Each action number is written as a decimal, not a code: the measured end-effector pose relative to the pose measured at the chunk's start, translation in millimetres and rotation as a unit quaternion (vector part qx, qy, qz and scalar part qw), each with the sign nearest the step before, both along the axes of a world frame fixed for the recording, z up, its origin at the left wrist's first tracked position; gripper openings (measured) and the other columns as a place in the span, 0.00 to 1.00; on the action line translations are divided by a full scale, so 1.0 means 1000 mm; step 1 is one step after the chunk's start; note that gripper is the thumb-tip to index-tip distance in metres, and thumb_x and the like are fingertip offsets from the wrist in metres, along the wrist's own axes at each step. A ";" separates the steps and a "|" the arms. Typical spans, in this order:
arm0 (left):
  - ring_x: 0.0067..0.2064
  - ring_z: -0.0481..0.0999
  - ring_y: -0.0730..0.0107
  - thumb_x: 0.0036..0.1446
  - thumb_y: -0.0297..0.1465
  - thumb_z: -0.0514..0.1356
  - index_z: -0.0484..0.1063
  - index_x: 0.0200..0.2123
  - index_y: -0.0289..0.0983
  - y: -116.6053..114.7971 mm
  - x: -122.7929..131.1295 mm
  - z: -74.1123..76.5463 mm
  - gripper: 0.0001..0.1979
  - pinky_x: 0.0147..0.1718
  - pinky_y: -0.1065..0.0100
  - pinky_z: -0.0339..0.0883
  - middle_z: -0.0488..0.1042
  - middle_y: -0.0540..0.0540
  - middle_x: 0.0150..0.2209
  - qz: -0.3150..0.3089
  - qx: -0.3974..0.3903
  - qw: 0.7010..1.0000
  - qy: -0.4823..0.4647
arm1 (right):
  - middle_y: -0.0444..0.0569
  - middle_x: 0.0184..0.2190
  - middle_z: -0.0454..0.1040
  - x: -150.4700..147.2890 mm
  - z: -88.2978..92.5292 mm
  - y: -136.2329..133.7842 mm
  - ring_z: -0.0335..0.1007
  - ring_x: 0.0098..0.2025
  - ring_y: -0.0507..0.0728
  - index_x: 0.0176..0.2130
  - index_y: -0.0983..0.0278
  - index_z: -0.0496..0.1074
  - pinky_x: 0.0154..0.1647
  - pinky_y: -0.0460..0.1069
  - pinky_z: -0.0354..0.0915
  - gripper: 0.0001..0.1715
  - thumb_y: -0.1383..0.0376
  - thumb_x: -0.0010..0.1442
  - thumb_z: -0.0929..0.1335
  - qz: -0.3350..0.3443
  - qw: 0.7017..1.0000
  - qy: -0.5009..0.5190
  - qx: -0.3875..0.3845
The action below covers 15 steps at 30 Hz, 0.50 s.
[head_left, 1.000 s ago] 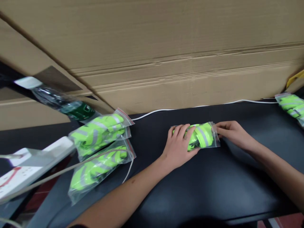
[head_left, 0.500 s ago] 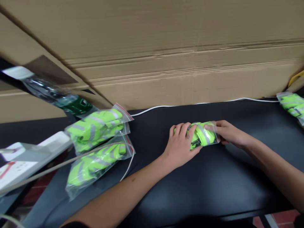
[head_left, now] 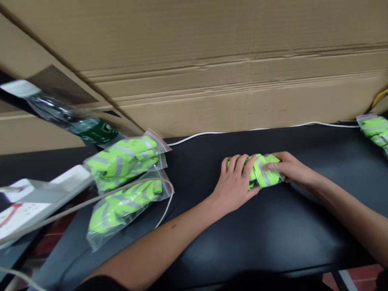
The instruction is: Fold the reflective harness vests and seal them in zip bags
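Note:
Between my two hands, on the black tabletop (head_left: 273, 230), is a folded reflective vest in a clear bag (head_left: 263, 171), neon yellow-green with silver stripes. My left hand (head_left: 236, 178) is wrapped over its left end, fingers on top and thumb along the near side. At the right end my right hand (head_left: 281, 165) grips the bag, thumb on top; its other fingers are mostly hidden behind. To the left lie more bagged neon vests, an upper bag (head_left: 121, 161) partly stacked on another and a lower bag (head_left: 127, 206) nearer me.
A white power strip (head_left: 45, 206) lies at the left, its grey cable (head_left: 91, 200) crossing the lower bag. Behind the bags leans a plastic bottle (head_left: 93, 131). Large cardboard (head_left: 227, 97) walls the back edge, a white cable (head_left: 200, 135) along it. Another bagged vest (head_left: 376, 129) lies far right.
Both hands and the bagged vest have shifted slightly right. My right thumb now reaches a little further over the bag. The view has tilted slightly.

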<state>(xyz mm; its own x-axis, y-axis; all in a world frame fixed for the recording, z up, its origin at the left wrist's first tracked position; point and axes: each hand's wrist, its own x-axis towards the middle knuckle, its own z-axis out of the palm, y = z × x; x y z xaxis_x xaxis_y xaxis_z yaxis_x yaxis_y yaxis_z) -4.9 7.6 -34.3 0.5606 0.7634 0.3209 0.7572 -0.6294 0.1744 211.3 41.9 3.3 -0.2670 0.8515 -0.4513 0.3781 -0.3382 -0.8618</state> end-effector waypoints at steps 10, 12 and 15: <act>0.61 0.64 0.40 0.59 0.43 0.64 0.45 0.69 0.27 0.002 -0.003 0.000 0.46 0.59 0.42 0.53 0.66 0.27 0.60 -0.012 0.011 1.000 -0.002 | 0.39 0.21 0.67 -0.015 -0.005 -0.008 0.58 0.17 0.47 0.42 0.64 0.71 0.10 0.42 0.53 0.29 0.50 0.49 0.77 0.029 0.999 0.027 0.023; 0.61 0.65 0.40 0.59 0.46 0.63 0.43 0.69 0.29 0.004 -0.004 0.000 0.47 0.59 0.44 0.54 0.65 0.28 0.61 -0.013 0.008 1.000 -0.016 | 0.39 0.21 0.66 -0.014 -0.008 -0.006 0.57 0.17 0.46 0.40 0.65 0.72 0.10 0.42 0.52 0.27 0.50 0.48 0.77 -0.005 0.999 0.043 0.020; 0.60 0.66 0.42 0.58 0.51 0.63 0.43 0.69 0.29 0.009 -0.007 0.000 0.50 0.58 0.47 0.58 0.65 0.29 0.61 0.005 -0.010 0.999 -0.031 | 0.38 0.19 0.64 -0.008 -0.008 -0.002 0.55 0.16 0.46 0.37 0.65 0.73 0.09 0.42 0.49 0.24 0.52 0.48 0.77 -0.032 0.999 0.044 0.005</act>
